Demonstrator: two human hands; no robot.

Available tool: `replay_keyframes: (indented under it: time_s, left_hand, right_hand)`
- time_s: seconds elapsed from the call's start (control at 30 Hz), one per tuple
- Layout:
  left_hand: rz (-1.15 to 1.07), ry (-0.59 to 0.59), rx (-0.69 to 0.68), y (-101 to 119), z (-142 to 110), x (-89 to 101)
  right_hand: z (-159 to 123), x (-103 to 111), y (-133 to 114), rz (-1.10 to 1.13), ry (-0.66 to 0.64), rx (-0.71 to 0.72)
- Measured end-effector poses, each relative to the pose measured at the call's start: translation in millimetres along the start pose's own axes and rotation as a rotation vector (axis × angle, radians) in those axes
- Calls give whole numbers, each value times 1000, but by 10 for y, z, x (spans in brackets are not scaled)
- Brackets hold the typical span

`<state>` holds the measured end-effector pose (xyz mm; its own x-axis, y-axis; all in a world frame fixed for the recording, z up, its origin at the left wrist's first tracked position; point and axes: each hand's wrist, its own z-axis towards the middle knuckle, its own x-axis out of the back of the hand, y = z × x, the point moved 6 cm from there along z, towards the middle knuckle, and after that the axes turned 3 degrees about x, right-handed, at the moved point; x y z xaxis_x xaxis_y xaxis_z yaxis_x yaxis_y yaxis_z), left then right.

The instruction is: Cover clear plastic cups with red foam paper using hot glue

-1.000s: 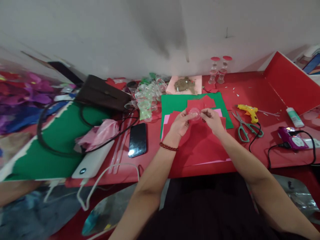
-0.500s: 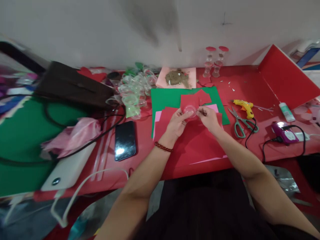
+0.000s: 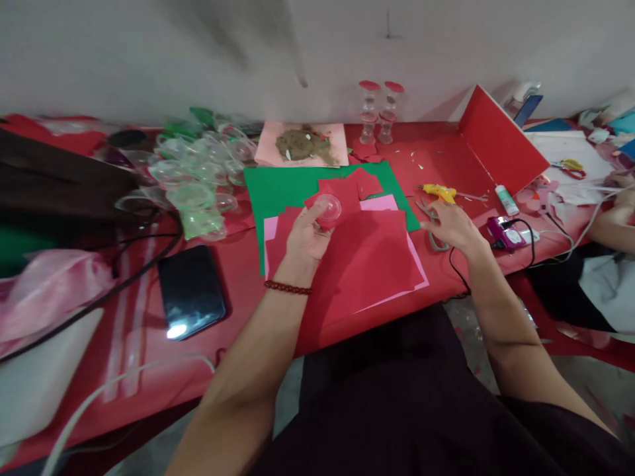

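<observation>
My left hand (image 3: 308, 231) is closed on a small clear plastic cup (image 3: 329, 207), held just above the red paper sheets (image 3: 357, 258). Its thumb lies across the rim, and a smaller red paper piece (image 3: 347, 191) shows behind it. My right hand (image 3: 452, 226) is over the scissors (image 3: 437, 244), fingers stretched out and partly apart. It covers much of the scissors, leaving a blade and part of a green handle in sight; no grip on them can be made out. Just beyond those fingers lies the yellow glue gun (image 3: 440, 192).
Stacked clear cups (image 3: 191, 175) crowd the back left, beside a pink sheet bearing brown crumbly material (image 3: 302, 144). Two hourglass-shaped cup towers (image 3: 368, 116) stand near the wall. A phone (image 3: 191, 291) lies left, a purple device (image 3: 506, 233) right. Another person's arm (image 3: 618, 218) shows at far right.
My right hand has left the plastic cup and moved right to the scissors. My left hand still holds the cup. The view has turned to the right.
</observation>
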<state>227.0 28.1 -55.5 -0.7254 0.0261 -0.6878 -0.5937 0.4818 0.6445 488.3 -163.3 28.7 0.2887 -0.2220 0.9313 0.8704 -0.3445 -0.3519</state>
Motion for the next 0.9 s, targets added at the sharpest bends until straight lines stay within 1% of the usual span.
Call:
replay_keyframes:
  time_s: [0.07,0.1,0.17,0.27,0.43,0.5,0.57,0.7,0.77,0.83,0.9]
  left_hand:
    - [-17,1,4,-29,17,-1]
    - [-22,-6,-2,-37,20,-7]
    - [-32,-23,-12,-45,20,-22]
    - [-38,-11,6,-44,14,-26]
    - [-56,-19,42,-20,-29,-95]
    - [-74,-23,51,-18,-50,-134]
    - [-90,-34,71,-27,-63,-172]
    - [-131,-35,80,-21,-76,-193]
    - [-140,-63,95,-13,-89,-206]
    - [-142,-100,119,-5,-107,-222]
    - [-135,-133,136,2,-116,-233]
  right_hand:
    - [-195,11,336,-121,-27,-116]
    - [-258,-18,439,-146,-58,-130]
    - [-309,-73,557,-158,-97,-123]
    - [-249,-111,623,-162,-152,-82]
    - [-80,-67,650,-184,-222,40]
    - [-31,-42,718,-156,-228,2]
    - [6,1,798,-24,-182,-52]
    - [16,32,897,494,-152,-87]
    - [-2,55,931,693,-131,-106]
    - [-20,88,968,798,-103,-134]
    - [-26,131,993,829,-89,-161]
